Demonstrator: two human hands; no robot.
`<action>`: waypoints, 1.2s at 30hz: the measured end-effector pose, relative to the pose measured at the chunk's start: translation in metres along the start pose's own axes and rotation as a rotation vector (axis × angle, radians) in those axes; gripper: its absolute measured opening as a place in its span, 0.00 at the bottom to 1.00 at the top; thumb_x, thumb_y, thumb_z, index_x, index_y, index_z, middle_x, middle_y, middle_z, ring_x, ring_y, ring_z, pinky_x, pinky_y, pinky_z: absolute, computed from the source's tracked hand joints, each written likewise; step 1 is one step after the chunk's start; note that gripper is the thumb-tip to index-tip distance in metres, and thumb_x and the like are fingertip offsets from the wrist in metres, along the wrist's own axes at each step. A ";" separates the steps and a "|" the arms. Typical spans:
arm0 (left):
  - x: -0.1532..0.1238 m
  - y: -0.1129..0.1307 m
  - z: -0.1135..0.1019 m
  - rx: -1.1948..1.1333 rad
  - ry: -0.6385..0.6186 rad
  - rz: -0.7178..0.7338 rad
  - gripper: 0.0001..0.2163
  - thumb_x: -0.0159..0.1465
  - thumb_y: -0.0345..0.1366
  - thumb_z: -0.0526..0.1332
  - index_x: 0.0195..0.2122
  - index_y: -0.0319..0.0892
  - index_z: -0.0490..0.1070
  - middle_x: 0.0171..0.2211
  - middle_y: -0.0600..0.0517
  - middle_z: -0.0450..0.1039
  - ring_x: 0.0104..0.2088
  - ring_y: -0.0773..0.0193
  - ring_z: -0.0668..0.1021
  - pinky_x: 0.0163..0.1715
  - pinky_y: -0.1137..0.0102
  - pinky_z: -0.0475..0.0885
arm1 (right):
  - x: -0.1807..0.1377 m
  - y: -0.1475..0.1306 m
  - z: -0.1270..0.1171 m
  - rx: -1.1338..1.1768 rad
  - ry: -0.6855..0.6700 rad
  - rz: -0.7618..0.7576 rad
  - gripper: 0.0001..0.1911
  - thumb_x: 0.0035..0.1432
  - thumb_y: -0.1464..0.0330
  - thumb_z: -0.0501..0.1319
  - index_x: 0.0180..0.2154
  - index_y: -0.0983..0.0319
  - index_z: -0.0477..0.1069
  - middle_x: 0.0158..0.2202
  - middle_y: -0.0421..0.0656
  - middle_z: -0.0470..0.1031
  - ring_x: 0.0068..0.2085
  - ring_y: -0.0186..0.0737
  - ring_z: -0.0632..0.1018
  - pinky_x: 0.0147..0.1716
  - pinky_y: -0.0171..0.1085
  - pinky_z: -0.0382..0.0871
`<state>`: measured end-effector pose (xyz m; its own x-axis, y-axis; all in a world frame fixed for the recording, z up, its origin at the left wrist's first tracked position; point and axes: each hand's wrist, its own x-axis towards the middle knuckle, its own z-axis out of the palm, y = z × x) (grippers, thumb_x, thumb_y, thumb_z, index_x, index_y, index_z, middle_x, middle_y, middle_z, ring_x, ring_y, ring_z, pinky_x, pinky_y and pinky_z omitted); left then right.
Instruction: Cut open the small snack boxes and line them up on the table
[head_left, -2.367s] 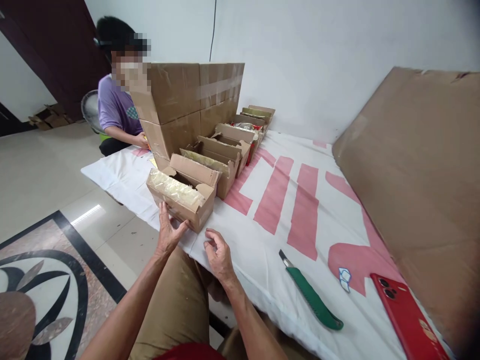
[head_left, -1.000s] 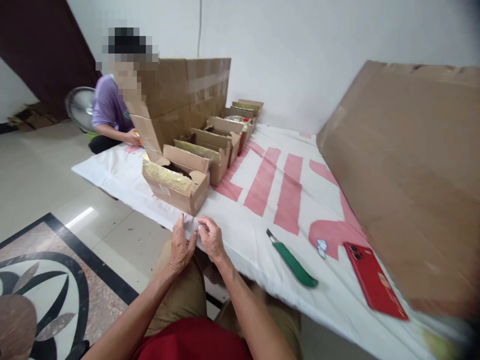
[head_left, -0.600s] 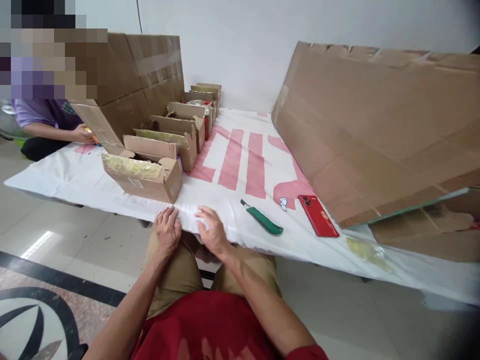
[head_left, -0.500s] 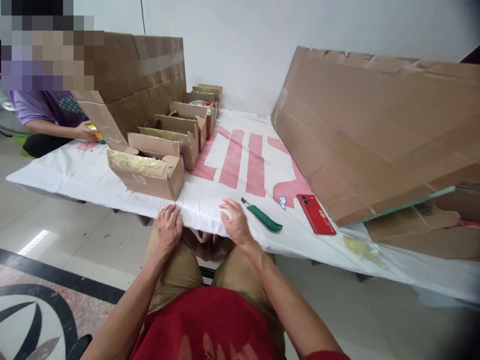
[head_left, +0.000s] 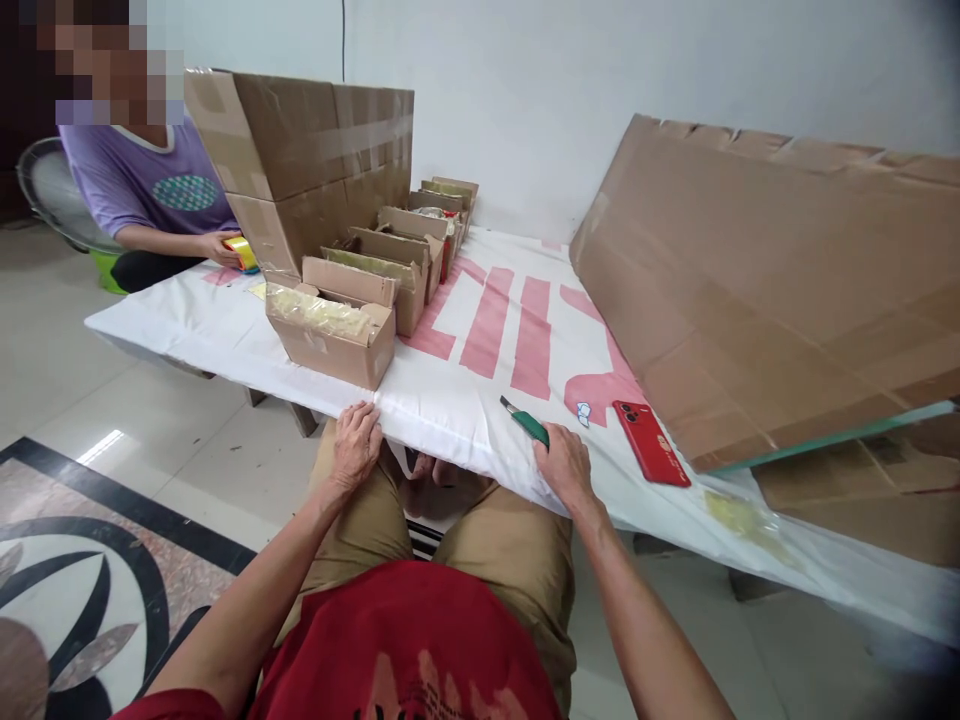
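- Nearest the camera, a seated person in a red shirt (head_left: 420,640) and khaki shorts (head_left: 510,540) faces a low table draped in a white cloth (head_left: 450,395).
- The left hand (head_left: 356,445) lies on the cloth's near edge, fingers loosely spread and holding nothing.
- The right hand (head_left: 564,465) covers the rear of a green cutter (head_left: 526,423). It lies on the cloth near the edge, blade end pointing away and to the left. The fingers bend over the handle, but we cannot tell whether they have closed round it.
- Just right of the cutter sit a small white-and-blue scrap (head_left: 583,412) and a red phone (head_left: 651,443), camera side up (no maker's name legible).
- Ahead of the left hand stands an open carton (head_left: 330,350) with yellowish plastic packets (head_left: 319,312) showing at its top. Behind it a row of open cartons (head_left: 409,260) runs toward the wall.
- We judge the work partway along: the small cartons hold goods but stand with flaps up and untaped, while the large carton (head_left: 315,150) beside them bears strips of clear tape.
- Broad red strokes (head_left: 487,320) on the cloth look like parts of large lettering. We cannot read them, and no carton shows a legible label.
- A big cardboard sheet (head_left: 750,290) leans at right.
- Far left, another person in a purple shirt (head_left: 150,185) holds something yellow (head_left: 241,252) at the table's far side.
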<state>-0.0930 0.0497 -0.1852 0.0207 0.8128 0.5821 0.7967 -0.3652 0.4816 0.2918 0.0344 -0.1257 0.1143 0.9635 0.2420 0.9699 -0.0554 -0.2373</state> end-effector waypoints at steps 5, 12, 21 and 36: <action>-0.002 -0.002 0.007 0.067 0.043 0.028 0.13 0.70 0.34 0.53 0.51 0.42 0.75 0.52 0.41 0.79 0.59 0.48 0.75 0.66 0.46 0.64 | 0.020 0.000 0.008 -0.003 0.065 -0.032 0.17 0.62 0.69 0.57 0.51 0.65 0.74 0.45 0.53 0.80 0.47 0.54 0.76 0.49 0.46 0.67; -0.006 -0.006 0.015 0.122 0.084 0.081 0.14 0.70 0.32 0.54 0.52 0.41 0.75 0.53 0.39 0.78 0.59 0.48 0.75 0.65 0.46 0.65 | 0.083 -0.005 0.024 0.001 0.150 0.005 0.20 0.64 0.67 0.54 0.53 0.66 0.73 0.45 0.56 0.80 0.47 0.55 0.75 0.49 0.48 0.67; -0.006 -0.005 0.016 0.118 0.099 0.059 0.14 0.70 0.33 0.53 0.52 0.42 0.75 0.53 0.40 0.78 0.60 0.49 0.76 0.65 0.46 0.65 | 0.055 -0.029 0.023 -0.088 0.139 -0.062 0.25 0.66 0.68 0.54 0.62 0.67 0.69 0.69 0.60 0.64 0.65 0.61 0.67 0.59 0.55 0.60; -0.006 -0.004 0.016 0.109 0.122 0.078 0.13 0.70 0.32 0.54 0.51 0.42 0.75 0.53 0.40 0.78 0.59 0.48 0.75 0.64 0.47 0.67 | 0.027 -0.091 0.045 -0.144 -0.087 -0.307 0.25 0.71 0.62 0.53 0.65 0.63 0.68 0.69 0.55 0.66 0.68 0.55 0.66 0.62 0.50 0.59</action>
<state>-0.0865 0.0534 -0.2007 0.0170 0.7207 0.6930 0.8562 -0.3685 0.3622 0.1972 0.0771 -0.1401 -0.2002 0.9593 0.1992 0.9773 0.2100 -0.0294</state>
